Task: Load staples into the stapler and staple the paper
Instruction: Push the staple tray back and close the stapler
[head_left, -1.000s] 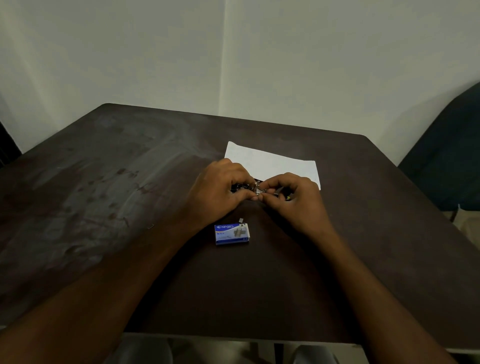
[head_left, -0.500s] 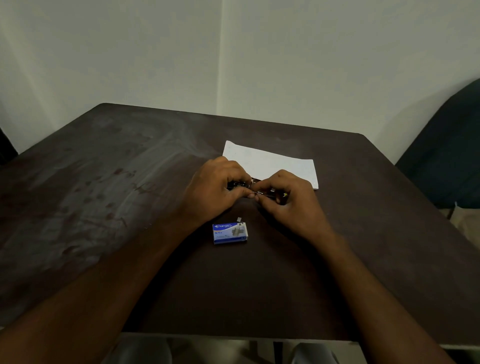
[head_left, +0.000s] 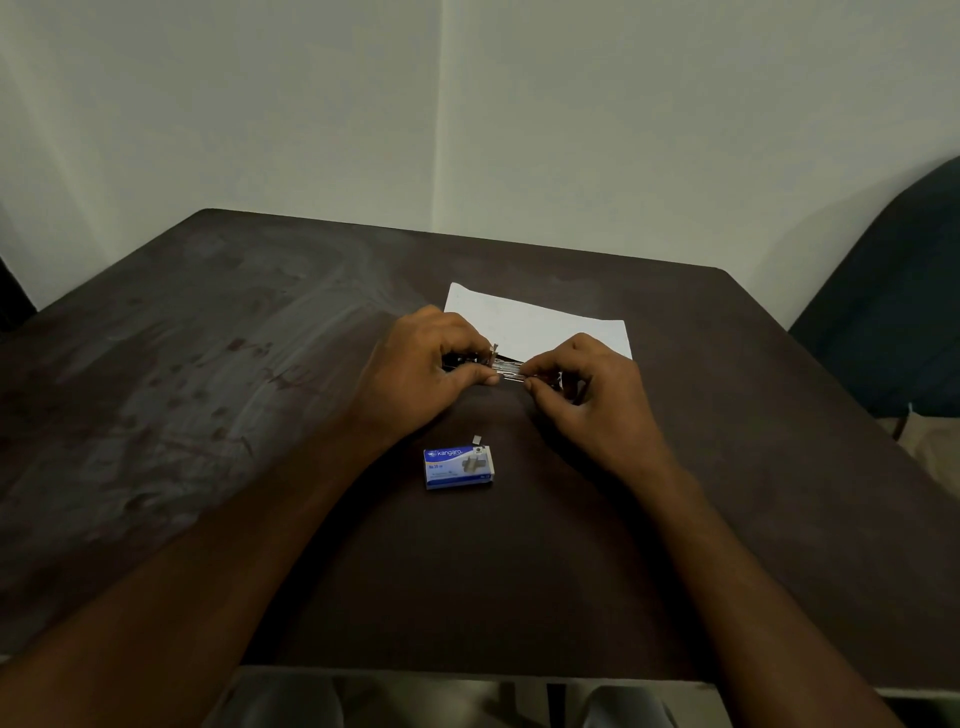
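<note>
Left hand (head_left: 421, 374): fingers curled round a small black stapler (head_left: 458, 361), thumb clamped along its near side. Most of the body is hidden in the fist.

Right hand (head_left: 587, 400): thumb and forefinger pinch the right end of a thin silvery metal strip (head_left: 506, 370) that bridges the gap between the two hands. The other fingers are loosely curled. Can't tell if the strip is a stick of staples or the stapler's own rail: too small, glare. Its left end meets the stapler by the left thumb tip.

Both hands are around the middle of the dark brown tabletop (head_left: 208, 415); resting on it or just above, can't tell.

White sheet of paper (head_left: 535, 325) lies flat just behind the hands, toward the table's far edge, with its near edge covered by them.

Blue-and-white cardboard staple box (head_left: 458, 467) lies flat on the near side of the hands, touching neither, between the forearms. Tiny pale scrap (head_left: 478, 439) just off the box's far right corner.

Dark upholstered chair (head_left: 893, 322) past the table's right edge.
</note>
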